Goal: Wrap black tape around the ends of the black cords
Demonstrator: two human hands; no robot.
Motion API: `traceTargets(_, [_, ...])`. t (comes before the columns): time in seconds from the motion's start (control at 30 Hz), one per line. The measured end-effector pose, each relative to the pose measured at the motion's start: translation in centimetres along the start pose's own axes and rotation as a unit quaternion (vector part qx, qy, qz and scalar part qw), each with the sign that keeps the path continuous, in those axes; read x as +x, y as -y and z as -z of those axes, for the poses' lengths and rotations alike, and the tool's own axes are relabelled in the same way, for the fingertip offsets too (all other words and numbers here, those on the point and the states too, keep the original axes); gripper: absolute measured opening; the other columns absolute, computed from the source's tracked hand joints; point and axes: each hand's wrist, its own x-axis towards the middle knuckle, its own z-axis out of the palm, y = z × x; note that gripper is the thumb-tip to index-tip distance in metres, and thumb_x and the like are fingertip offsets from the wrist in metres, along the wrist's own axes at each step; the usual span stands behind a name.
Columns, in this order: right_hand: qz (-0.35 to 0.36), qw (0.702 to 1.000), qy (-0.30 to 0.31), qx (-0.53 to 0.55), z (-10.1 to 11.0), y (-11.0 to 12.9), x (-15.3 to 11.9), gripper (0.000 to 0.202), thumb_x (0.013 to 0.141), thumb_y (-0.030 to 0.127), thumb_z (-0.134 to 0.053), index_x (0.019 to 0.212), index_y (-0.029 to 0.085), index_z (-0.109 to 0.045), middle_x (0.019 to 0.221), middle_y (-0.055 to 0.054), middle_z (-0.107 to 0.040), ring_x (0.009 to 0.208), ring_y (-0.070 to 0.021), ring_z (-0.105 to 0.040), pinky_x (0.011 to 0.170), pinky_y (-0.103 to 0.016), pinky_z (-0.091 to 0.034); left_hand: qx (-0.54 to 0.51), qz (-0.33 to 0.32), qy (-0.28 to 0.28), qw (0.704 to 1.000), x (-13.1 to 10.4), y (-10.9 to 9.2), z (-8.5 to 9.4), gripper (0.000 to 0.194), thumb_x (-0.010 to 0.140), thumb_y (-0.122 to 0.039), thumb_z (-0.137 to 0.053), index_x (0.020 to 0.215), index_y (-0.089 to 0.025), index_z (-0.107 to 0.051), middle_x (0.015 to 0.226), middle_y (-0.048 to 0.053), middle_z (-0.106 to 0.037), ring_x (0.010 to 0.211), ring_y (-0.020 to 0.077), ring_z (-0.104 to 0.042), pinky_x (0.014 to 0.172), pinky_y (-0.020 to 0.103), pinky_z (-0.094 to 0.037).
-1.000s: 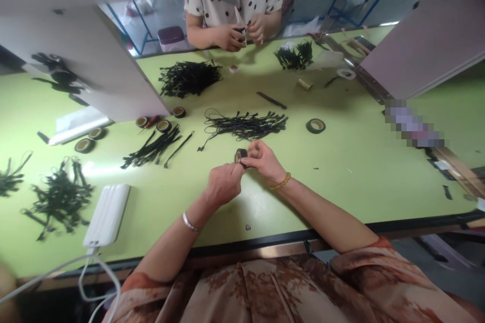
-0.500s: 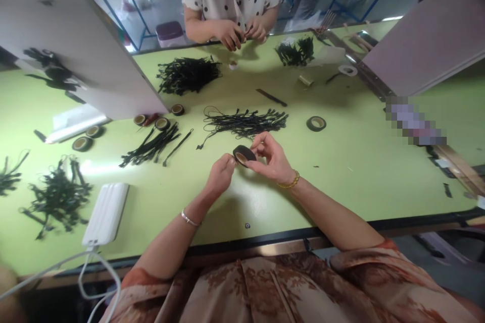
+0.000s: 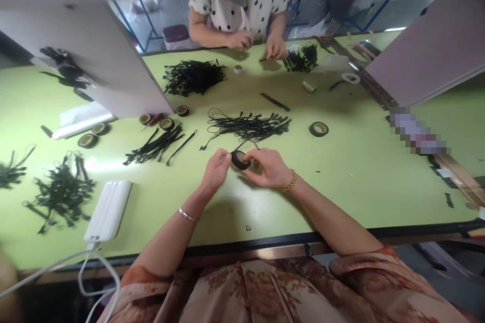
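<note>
Between my two hands is a roll of black tape (image 3: pixel 240 160). My right hand (image 3: pixel 270 167) grips it, with thumb and fingers around its right side. My left hand (image 3: pixel 217 167) is closed in a pinch at the roll's left edge; what lies between its fingertips is too small to make out. Just beyond my hands, a bundle of thin black cables (image 3: pixel 252 126) lies on the green table (image 3: pixel 364 181). Another black tape roll (image 3: pixel 319 129) rests flat to the right of that bundle.
A white power bank (image 3: pixel 108 210) with a cable is at the left. Nearby lie black strips (image 3: pixel 155 145), tape rolls (image 3: pixel 88 140) and a cable pile (image 3: pixel 62 192). Across the table, a person's hands (image 3: pixel 276 48) are beside more cables (image 3: pixel 194 76). Upright panels (image 3: pixel 113 60) flank the opening.
The tape roll has turned in my hands and tilted differently, with my right hand's fingers shifted round it. Across the table, the person's hands have moved apart. The whole view has shifted slightly.
</note>
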Motion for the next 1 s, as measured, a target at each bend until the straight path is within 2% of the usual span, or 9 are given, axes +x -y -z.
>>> traceTargets(0.07, [-0.031,0.996,-0.086,0.013,0.2,0.1,0.1,0.019,0.077,0.039,-0.068,0.084,0.024,-0.059,0.070,-0.003,-0.064,0.062,-0.0195,-0.055,0.068,-0.037,-0.044,0.137,-0.070,-0.021,0.988,-0.1,0.0,0.1,0.022,0.095,-0.035,-0.043,0.079,-0.020,-0.049,0.063,-0.004,-0.047,0.058,0.0108,-0.042,0.058,0.025,-0.033])
traceTargets(0.13, [-0.054,0.981,-0.186,0.016,0.4,0.2,0.3,0.016,0.080,0.038,-0.065,0.086,0.024,-0.059,0.079,-0.006,-0.065,0.073,-0.0228,-0.058,0.072,-0.039,-0.046,0.251,-0.143,-0.034,0.957,-0.3,-0.1,0.3,0.023,0.096,-0.031,-0.041,0.081,-0.020,-0.053,0.078,0.001,-0.058,0.072,0.0136,-0.051,0.065,0.026,-0.036])
traceTargets(0.2, [-0.063,0.969,-0.238,0.016,0.7,0.1,0.4,0.015,0.082,0.036,-0.063,0.091,0.023,-0.060,0.089,-0.008,-0.066,0.086,-0.0254,-0.059,0.079,-0.041,-0.047,0.337,-0.203,-0.031,0.919,-0.4,-0.1,0.4,0.025,0.097,-0.029,-0.039,0.083,-0.019,-0.057,0.093,0.005,-0.062,0.086,0.0159,-0.054,0.070,0.027,-0.037])
traceTargets(0.3, [-0.082,0.977,-0.194,0.035,0.9,-0.2,0.6,0.017,0.086,0.035,-0.060,0.096,0.022,-0.059,0.092,-0.008,-0.068,0.088,-0.0245,-0.062,0.081,-0.040,-0.047,0.433,-0.244,-0.004,0.868,-0.7,-0.1,0.4,0.026,0.098,-0.025,-0.038,0.085,-0.019,-0.060,0.090,0.007,-0.063,0.084,0.0173,-0.054,0.067,0.028,-0.036])
traceTargets(0.43, [-0.152,0.984,-0.056,0.068,0.8,-0.4,0.7,0.021,0.088,0.039,-0.059,0.099,0.021,-0.060,0.077,-0.003,-0.070,0.069,-0.0192,-0.063,0.067,-0.032,-0.046,0.502,-0.271,0.016,0.821,-1.1,-0.1,0.0,0.025,0.094,-0.017,-0.040,0.083,-0.019,-0.062,0.080,0.007,-0.060,0.075,0.0173,-0.052,0.058,0.029,-0.030])
traceTargets(0.57, [-0.209,0.963,0.070,0.154,0.8,-0.2,0.9,0.027,0.087,0.043,-0.060,0.099,0.019,-0.063,0.061,0.001,-0.069,0.058,-0.0164,-0.062,0.060,-0.028,-0.043,0.511,-0.300,0.022,0.805,-1.8,-0.5,-0.4,0.025,0.095,-0.022,-0.041,0.080,-0.018,-0.061,0.075,0.007,-0.059,0.069,0.0171,-0.052,0.054,0.030,-0.025])
traceTargets(0.7, [-0.228,0.939,0.114,0.229,0.9,-0.3,1.1,0.031,0.081,0.043,-0.066,0.097,0.017,-0.066,0.051,0.004,-0.062,0.048,-0.0128,-0.055,0.051,-0.025,-0.038,0.501,-0.318,0.058,0.803,-2.2,-0.6,-0.8,0.025,0.096,-0.024,-0.039,0.084,-0.017,-0.061,0.075,0.007,-0.061,0.066,0.0166,-0.053,0.053,0.030,-0.026])
traceTargets(0.83, [-0.255,0.915,0.101,0.296,0.2,-0.2,1.0,0.031,0.072,0.034,-0.073,0.096,0.017,-0.063,0.051,0.007,-0.057,0.044,-0.0095,-0.047,0.047,-0.023,-0.034,0.487,-0.317,0.080,0.810,-2.3,-0.4,-1.2,0.024,0.095,-0.022,-0.039,0.083,-0.017,-0.059,0.074,0.007,-0.061,0.065,0.0166,-0.054,0.054,0.029,-0.028])
traceTargets(1.0, [-0.267,0.875,-0.037,0.402,-1.2,0.1,0.9,0.044,0.063,0.033,-0.080,0.090,0.022,-0.047,0.054,0.010,-0.059,0.051,-0.0124,-0.057,0.057,-0.027,-0.045,0.481,-0.308,0.080,0.817,-2.3,-0.2,-1.4,0.026,0.096,-0.024,-0.037,0.082,-0.017,-0.057,0.070,0.008,-0.061,0.062,0.0169,-0.055,0.053,0.029,-0.029])
